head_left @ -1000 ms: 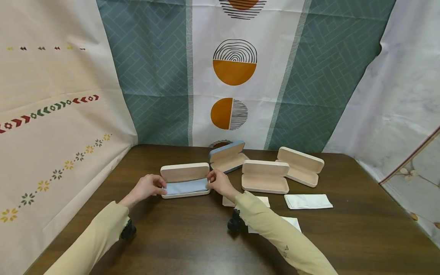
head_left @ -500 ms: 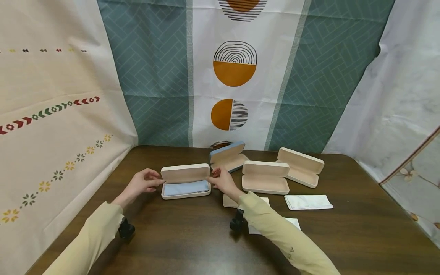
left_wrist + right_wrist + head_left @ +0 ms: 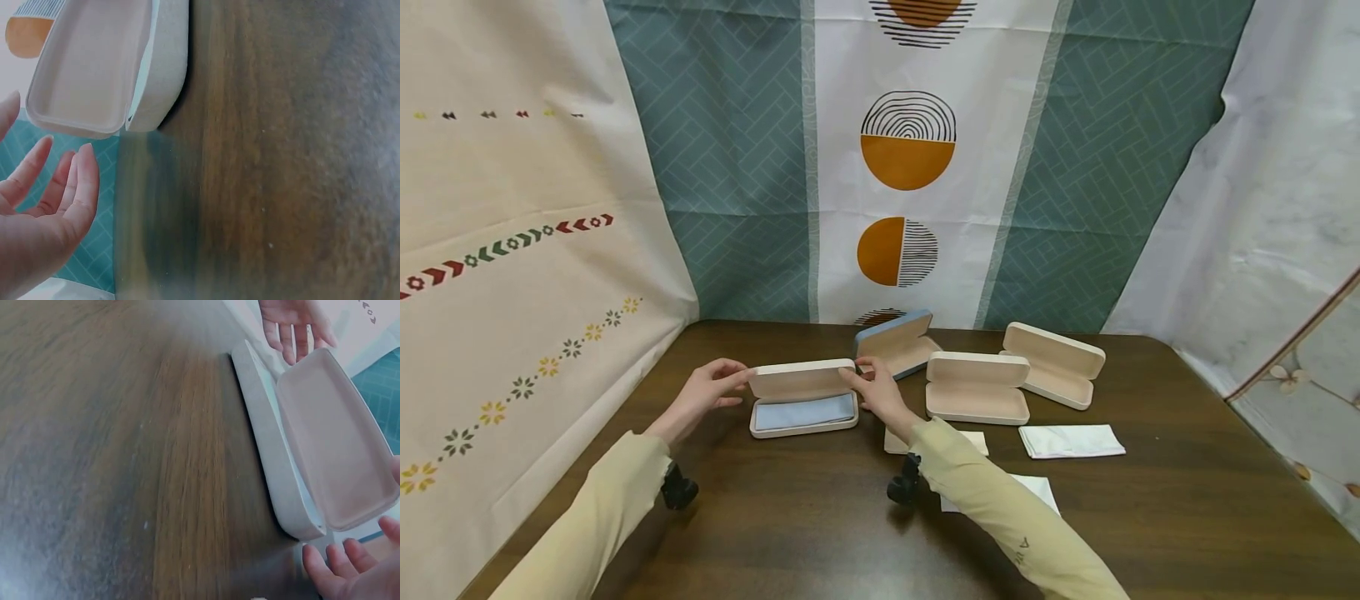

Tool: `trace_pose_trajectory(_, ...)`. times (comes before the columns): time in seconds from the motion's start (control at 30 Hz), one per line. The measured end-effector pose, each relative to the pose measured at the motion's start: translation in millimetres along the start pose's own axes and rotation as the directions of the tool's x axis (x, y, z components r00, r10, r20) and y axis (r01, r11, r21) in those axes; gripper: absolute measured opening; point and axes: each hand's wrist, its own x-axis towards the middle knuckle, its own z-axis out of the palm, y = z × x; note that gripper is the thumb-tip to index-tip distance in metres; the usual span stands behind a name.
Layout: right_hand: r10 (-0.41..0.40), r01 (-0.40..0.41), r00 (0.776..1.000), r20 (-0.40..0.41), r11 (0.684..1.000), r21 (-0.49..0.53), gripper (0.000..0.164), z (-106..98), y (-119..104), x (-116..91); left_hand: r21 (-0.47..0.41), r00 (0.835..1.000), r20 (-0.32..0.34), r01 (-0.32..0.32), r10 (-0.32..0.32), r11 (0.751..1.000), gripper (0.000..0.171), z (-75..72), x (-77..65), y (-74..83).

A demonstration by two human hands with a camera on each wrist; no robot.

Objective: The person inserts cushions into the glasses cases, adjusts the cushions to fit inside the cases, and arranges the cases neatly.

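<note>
A cream eyeglass case [image 3: 802,384] stands with its lid raised at the left of the table, a folded light-blue cleaning cloth [image 3: 805,412] lying in its base. At the lid's left end is my left hand [image 3: 703,393], fingers loosely extended. In the left wrist view those fingers [image 3: 89,175] spread just off the lid's end. My right hand [image 3: 883,397] is at the lid's right end, thumb to the front and fingers behind. The right wrist view shows the right hand's relaxed fingers [image 3: 331,575] close beside that end, not curled round anything.
Behind the right hand is an open blue eyeglass case [image 3: 898,342]. Two more open cream cases [image 3: 977,400] stand to the right. A white folded cloth [image 3: 1072,442] lies in front of them; a beige cloth [image 3: 976,440] and another white cloth [image 3: 1037,490] are partly under the right forearm.
Both hands have left the blue cloth, which now lies in the case base. They have moved up and back to the two ends of the raised lid.
</note>
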Motion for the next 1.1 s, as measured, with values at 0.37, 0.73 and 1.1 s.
trace_pose_trajectory(0.37, 0.022, -0.022, 1.000, 0.000, 0.999, -0.027, 0.054, 5, -4, -1, -0.009, 0.995, 0.016, 0.100, -0.099, 0.995, 0.060, 5.7, 1.5, -3.8)
trace_pose_trajectory(0.73, 0.036, -0.037, 0.999, -0.013, 0.999, -0.032, 0.051, 7, -4, 1, -0.088, 0.980, 0.083, 0.186, -0.179, 0.979, 0.070, 13.3, -3.7, -4.0)
trace_pose_trajectory(1.1, 0.086, -0.086, 0.996, -0.017, 0.995, 0.044, 0.045, 3, -8, 3, -0.093, 0.989, 0.078, 0.136, -0.129, 0.986, 0.060, 13.7, -5.2, -6.1)
